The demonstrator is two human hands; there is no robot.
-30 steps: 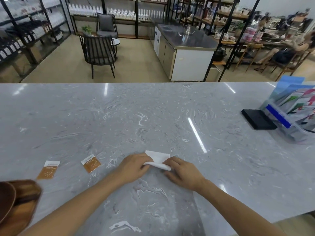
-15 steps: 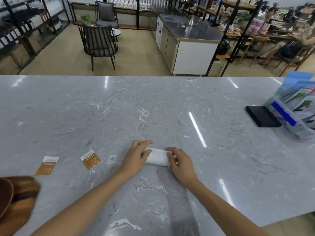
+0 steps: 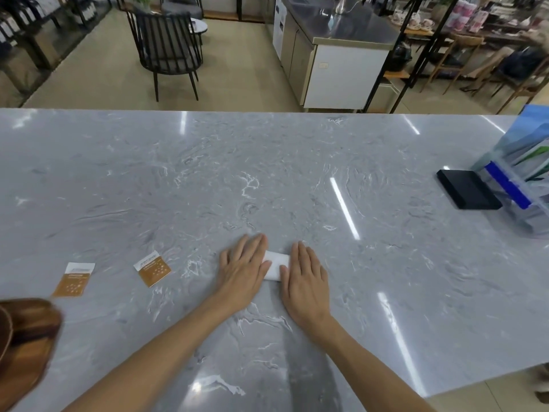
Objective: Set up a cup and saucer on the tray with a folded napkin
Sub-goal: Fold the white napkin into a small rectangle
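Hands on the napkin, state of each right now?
Left hand: open, fingers straight, pressing flat on the left end of the folded napkin.
Right hand: open, fingers straight, pressing flat on the napkin's right end.

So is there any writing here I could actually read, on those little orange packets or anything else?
Nothing can be read for sure.
Left orange packet: print on its white top strip, too blurred to read.
Right orange packet: a line of print on its white strip, too small to read.
Brochures in the clear holder: coloured covers, no legible words.
Napkin and black pad: no writing visible.
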